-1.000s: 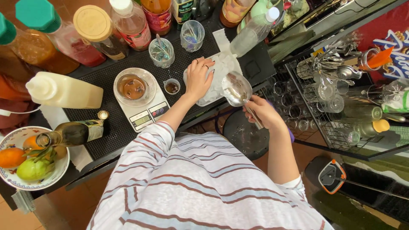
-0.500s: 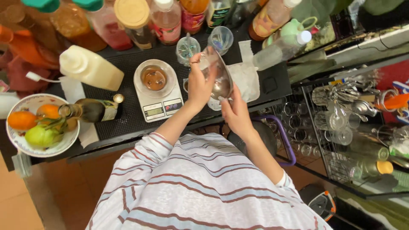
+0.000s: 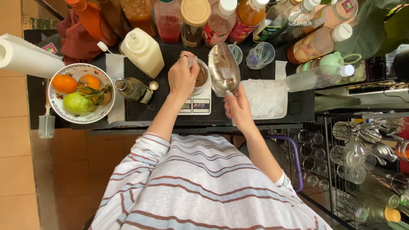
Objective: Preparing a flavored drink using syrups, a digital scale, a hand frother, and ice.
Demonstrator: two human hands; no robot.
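Note:
My left hand (image 3: 182, 78) is over the digital scale (image 3: 195, 105), closed on a small clear cup (image 3: 190, 60) held just above the glass of brown liquid (image 3: 201, 77) that stands on the scale. My right hand (image 3: 238, 109) grips the stem of a large clear wine glass (image 3: 223, 68). The glass is tilted away from me, beside the scale and over the black bar mat (image 3: 170, 108). I cannot tell what is inside the wine glass.
A white tray of ice (image 3: 266, 99) lies right of the scale. A white jug (image 3: 142, 51), a dark bottle on its side (image 3: 133, 89), a fruit bowl (image 3: 79, 94) and a paper roll (image 3: 25, 55) are left. Bottles (image 3: 194, 19) line the back. A wire rack of glasses (image 3: 362, 149) stands right.
My left hand left the wine glass and went to the glass on the scale. My right hand carried the wine glass to a spot beside the scale. The view shifted right.

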